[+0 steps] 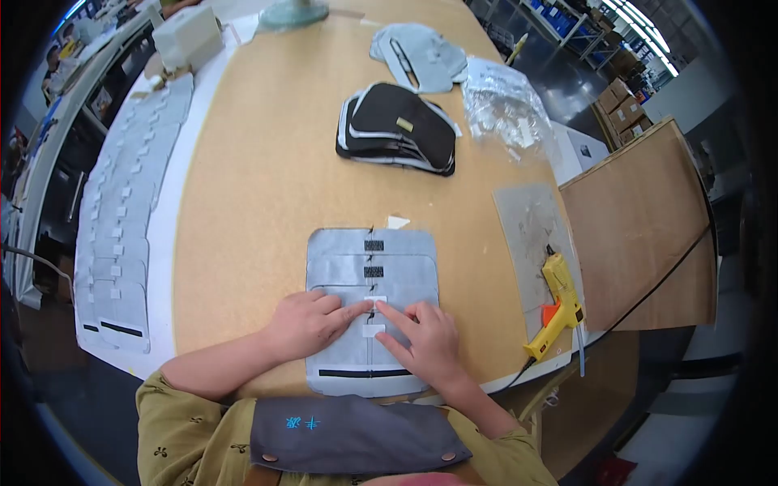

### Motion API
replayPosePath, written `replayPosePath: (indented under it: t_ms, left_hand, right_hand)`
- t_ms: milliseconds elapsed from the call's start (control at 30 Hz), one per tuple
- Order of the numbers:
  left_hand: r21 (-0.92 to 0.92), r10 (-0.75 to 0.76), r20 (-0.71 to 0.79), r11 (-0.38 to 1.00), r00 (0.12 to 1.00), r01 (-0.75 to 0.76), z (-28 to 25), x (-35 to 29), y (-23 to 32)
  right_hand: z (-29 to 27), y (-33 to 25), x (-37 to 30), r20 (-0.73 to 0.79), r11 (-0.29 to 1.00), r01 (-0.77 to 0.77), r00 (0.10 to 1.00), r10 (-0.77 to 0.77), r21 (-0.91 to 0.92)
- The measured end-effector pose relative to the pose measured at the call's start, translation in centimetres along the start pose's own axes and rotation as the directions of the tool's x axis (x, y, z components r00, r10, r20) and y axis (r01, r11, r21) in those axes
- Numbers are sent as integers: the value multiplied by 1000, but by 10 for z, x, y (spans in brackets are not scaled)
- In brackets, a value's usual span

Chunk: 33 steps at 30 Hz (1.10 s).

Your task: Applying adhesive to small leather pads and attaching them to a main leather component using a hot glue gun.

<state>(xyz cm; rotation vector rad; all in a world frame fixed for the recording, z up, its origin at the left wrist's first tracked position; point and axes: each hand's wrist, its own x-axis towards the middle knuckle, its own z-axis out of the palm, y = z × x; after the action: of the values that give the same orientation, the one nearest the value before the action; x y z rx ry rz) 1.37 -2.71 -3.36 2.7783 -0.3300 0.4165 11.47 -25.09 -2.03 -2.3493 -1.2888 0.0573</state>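
Left hand [311,326] and right hand [425,340] half-curled, gripping nothing, my index fingertips [384,309] at grey panel's [339,244] central white tab [378,299], best pressed evenly.

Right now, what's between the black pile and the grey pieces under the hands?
In the head view, a small white scrap lies there on the tan table, close to the far edge of the grey pieces.

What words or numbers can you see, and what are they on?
Dark grey apron: light-blue characters, which I won't copy.
Tan tag on the black piece: too small to read.
Yellow glue gun: any marking is too small to read.
White box: dark mark, too blurred.
Light grey panel: no writing I can see.
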Motion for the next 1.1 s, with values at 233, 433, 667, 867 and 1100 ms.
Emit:
replayPosePath:
  t_ms: [233, 433, 667, 867, 1100]
  left_hand:
    - [4, -43, -6, 999, 999, 43, -2, 4, 4]
    - [26, -29, 14, 999, 999, 29, -6, 2, 2]
    - [9, -29, -6, 1000, 1000, 29, -1, 2, 5]
    - [2, -24, -35, 1000, 999, 24, -1, -3, 7]
    - [-91, -125, 25, 988, 992, 127, -9, 5, 12]
  right_hand:
    - [5, 1, -1, -87, 1000, 1, 996, 1, 19]
    - [8, 0, 2, -85, 999, 33, 996, -32, 11]
    - [9, 0, -3, -170, 1000, 11, 985, -11, -4]
    - [11, -2, -4, -151, 1000, 19, 988, -19, -3]
    - [-2, 4, -8, -132, 998, 46, 990, -51, -40]
